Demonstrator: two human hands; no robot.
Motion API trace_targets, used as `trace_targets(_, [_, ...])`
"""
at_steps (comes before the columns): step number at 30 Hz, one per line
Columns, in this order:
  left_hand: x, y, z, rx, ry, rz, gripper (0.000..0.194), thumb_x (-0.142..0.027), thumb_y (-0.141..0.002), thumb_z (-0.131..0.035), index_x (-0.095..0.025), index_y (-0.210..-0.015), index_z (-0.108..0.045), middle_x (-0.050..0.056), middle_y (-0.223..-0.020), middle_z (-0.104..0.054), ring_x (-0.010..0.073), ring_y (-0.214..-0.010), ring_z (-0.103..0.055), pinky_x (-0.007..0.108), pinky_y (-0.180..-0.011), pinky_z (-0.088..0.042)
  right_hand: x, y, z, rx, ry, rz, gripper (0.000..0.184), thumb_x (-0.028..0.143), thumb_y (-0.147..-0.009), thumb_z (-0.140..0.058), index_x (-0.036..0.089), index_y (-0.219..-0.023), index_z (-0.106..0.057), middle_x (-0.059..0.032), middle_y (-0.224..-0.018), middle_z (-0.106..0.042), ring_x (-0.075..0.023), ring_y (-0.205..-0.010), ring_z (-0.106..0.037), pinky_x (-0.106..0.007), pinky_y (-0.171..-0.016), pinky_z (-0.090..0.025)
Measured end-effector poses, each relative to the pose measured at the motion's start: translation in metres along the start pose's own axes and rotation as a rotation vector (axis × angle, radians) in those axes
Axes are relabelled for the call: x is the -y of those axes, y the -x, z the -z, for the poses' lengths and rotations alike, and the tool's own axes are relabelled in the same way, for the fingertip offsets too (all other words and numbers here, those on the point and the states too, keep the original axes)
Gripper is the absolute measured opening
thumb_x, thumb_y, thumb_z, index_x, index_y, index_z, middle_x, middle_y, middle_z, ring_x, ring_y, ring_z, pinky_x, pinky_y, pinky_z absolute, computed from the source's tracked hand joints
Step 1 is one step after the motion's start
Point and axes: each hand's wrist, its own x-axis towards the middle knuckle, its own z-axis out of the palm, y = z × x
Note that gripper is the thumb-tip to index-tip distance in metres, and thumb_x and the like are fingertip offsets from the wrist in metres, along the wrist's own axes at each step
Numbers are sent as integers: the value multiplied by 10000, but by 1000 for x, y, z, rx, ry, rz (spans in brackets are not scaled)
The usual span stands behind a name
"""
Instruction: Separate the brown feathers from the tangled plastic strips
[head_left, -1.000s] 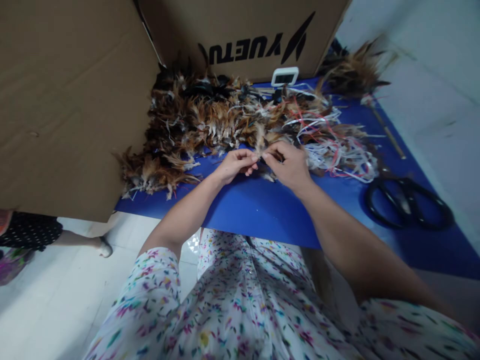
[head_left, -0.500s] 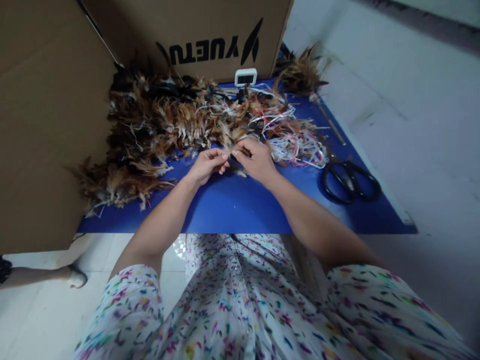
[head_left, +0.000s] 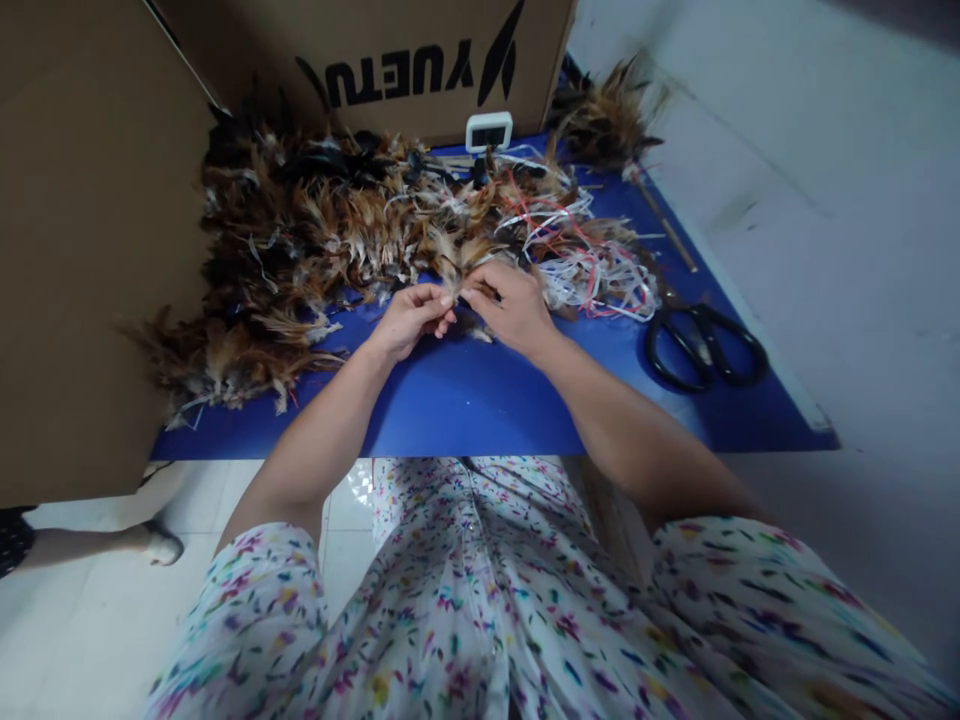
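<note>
Over the blue tabletop (head_left: 480, 400), my left hand (head_left: 416, 318) and my right hand (head_left: 510, 300) meet, fingertips almost touching. Both are closed in a pinch on a small bunch of feathers (head_left: 448, 265), pale and brown, whose tips point away from me. The quill ends are mostly covered by my fingers. Just beyond lies a broad pile of brown and black feathers (head_left: 315, 220). White and red plastic strips (head_left: 600, 280) are heaped right of my right hand. Black-handled scissors (head_left: 705, 348) rest farther right.
Cardboard boxes (head_left: 435, 75) stand behind and on the left (head_left: 82, 250). A small white digital device (head_left: 489, 132) leans at the back. A feather duster with a wooden stick (head_left: 667, 225) lies along the right edge. Another person's leg (head_left: 90, 545) shows at lower left.
The view has tilted slightly, so the table sits a little higher in the picture. My hands keep their pinch on the feathers, with hardly any movement.
</note>
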Motion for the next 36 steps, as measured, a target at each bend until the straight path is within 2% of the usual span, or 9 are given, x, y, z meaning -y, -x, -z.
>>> trace_targets(8, [0, -1, 0, -2, -34, 13, 362, -366, -681, -894, -142, -687, -609, -24, -592, -658, 48, -447, -546, 175, -454, -439, 3, -1, 3, 69, 17, 4, 130, 260, -916, -530, 228, -793, -561, -27, -819, -621, -173, -770, -532, -338, -781, -433])
trace_targets(15, [3, -2, 2, 40, -3, -4, 431, -423, -602, -935, -138, -702, -628, -21, -593, -668, 53, -447, -555, 173, -447, -441, 0, -1, 2, 57, -40, -11, 111, 257, -894, -558, 216, -792, -577, -20, -808, -624, -168, -762, -541, -334, -767, -428])
trace_targets(19, [2, -2, 1, 19, -26, 17, 417, -407, -631, -924, -134, -708, -618, -24, -592, -661, 49, -444, -554, 170, -444, -434, -1, 0, 2, 60, -48, -32, 95, 250, -880, -574, 216, -793, -589, -12, -797, -630, -163, -752, -541, -327, -762, -424])
trace_targets(24, [1, -1, -1, 18, -20, 16, 452, -437, -589, -936, -137, -705, -618, -27, -589, -656, 52, -446, -552, 177, -443, -436, -1, 0, 1, 44, -68, -65, 98, 288, -876, -595, 217, -814, -622, -13, -787, -653, -165, -734, -545, -321, -740, -429])
trace_targets(30, [1, 1, -2, -1, -36, 4, 373, -384, -658, -905, -144, -725, -626, -37, -583, -639, 53, -451, -557, 178, -454, -439, -5, 1, -1, -7, -89, -110, 155, 351, -858, -622, 211, -790, -632, 4, -710, -608, -152, -683, -499, -305, -678, -401])
trace_targets(36, [0, 2, -4, -22, -60, 6, 315, -348, -701, -872, -151, -730, -627, -43, -580, -634, 50, -446, -554, 176, -461, -439, -5, 0, -1, -6, -98, -153, 131, 332, -839, -626, 215, -782, -625, 17, -690, -590, -148, -678, -482, -295, -662, -389])
